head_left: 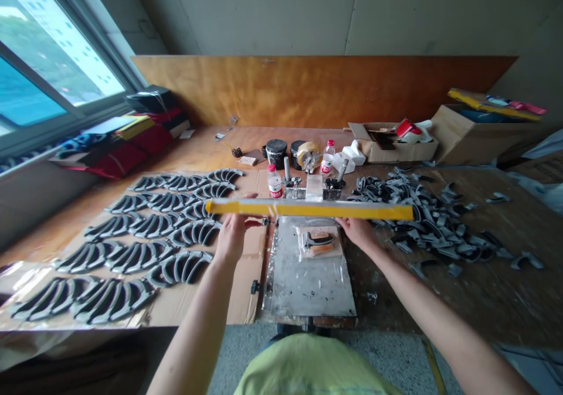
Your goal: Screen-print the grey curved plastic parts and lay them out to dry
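Note:
A yellow-taped screen-printing frame (308,209), seen almost edge-on, is raised level above the metal base plate (312,292). My left hand (233,231) grips its near edge left of the middle, with some fingers hidden behind it. Right of the middle, my right hand (355,231) is closed on the same edge, its fingertips partly covered by the frame. Under the frame, a grey curved handle piece (319,239) lies in a small holder on the plate. Behind it stands a clamp assembly (314,189) with two upright posts.
Rows of grey curved pieces (114,301) lie fanned out on cardboard (244,266) at left. A loose heap of similar pieces (440,225) spreads at right. Red-capped bottles (275,183), black tubs (276,153) and a tape roll (308,156) stand behind. Cartons (475,131) occupy the back right.

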`<act>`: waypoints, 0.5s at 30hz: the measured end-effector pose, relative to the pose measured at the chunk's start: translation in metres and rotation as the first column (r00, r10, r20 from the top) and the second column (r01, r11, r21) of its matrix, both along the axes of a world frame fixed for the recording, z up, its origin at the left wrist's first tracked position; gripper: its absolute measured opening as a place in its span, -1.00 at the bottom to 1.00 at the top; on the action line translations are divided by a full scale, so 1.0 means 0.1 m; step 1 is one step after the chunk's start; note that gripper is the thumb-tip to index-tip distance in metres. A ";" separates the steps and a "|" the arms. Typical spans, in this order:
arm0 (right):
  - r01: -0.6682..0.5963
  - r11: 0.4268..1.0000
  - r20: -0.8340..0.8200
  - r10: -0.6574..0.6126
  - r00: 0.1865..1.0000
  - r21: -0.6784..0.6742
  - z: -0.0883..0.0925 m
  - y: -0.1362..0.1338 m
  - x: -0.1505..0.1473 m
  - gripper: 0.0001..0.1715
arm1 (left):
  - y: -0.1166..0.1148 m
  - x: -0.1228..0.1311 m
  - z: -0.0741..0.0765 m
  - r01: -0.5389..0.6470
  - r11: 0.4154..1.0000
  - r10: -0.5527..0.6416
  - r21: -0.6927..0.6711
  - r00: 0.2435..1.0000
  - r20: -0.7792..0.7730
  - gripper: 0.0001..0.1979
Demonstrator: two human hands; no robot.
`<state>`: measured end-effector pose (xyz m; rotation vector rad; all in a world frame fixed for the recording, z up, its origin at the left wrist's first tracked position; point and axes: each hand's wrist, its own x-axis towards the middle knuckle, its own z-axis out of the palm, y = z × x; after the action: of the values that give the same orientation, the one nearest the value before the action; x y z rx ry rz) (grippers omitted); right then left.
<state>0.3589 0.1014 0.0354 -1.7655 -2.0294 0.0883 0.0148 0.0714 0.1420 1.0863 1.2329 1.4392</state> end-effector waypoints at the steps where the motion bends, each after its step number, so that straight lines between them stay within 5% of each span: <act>1: -0.069 0.997 0.011 0.070 0.998 -0.018 -0.12 -0.10 -0.05 -0.54 | 0.08 0.03 0.06 -0.001 1.000 0.001 0.016 1.000 0.002 -0.48; 4: -0.233 0.969 0.062 0.238 0.969 -0.079 -0.33 -0.28 -0.25 -0.55 | 0.15 0.09 0.11 -0.074 0.997 0.073 0.029 0.997 0.027 -0.41; 6: -0.244 0.962 0.084 0.255 0.963 -0.120 -0.32 -0.35 -0.39 -0.72 | 0.01 0.18 -0.04 -0.106 0.994 0.107 -0.025 0.993 0.041 -0.39; 8: -0.215 0.970 0.069 0.224 0.972 -0.113 -0.23 -0.47 -0.58 -0.86 | -0.26 0.34 -0.31 0.021 0.974 -0.012 -0.226 0.999 0.042 -0.32; 11: -0.326 0.945 0.028 0.327 0.945 -0.037 -0.10 -0.75 -0.93 -0.84 | -0.72 0.60 -0.79 0.315 0.760 -0.270 -0.568 0.949 0.165 -0.25; 13: -0.503 0.864 0.003 0.503 0.864 -0.026 -0.07 -0.90 -1.06 -0.80 | -0.93 0.66 -1.05 0.336 0.705 -0.246 -0.625 0.942 0.229 -0.33; 15: -0.518 0.853 -0.053 0.515 0.855 -0.066 -0.08 -0.91 -0.93 -0.78 | -1.00 0.50 -1.23 0.208 0.730 -0.150 -0.651 0.978 0.145 -0.39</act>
<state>0.2664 0.0107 0.0277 -1.1954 -2.4518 0.3646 0.0645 -0.0284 0.0194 0.6129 1.3826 0.7677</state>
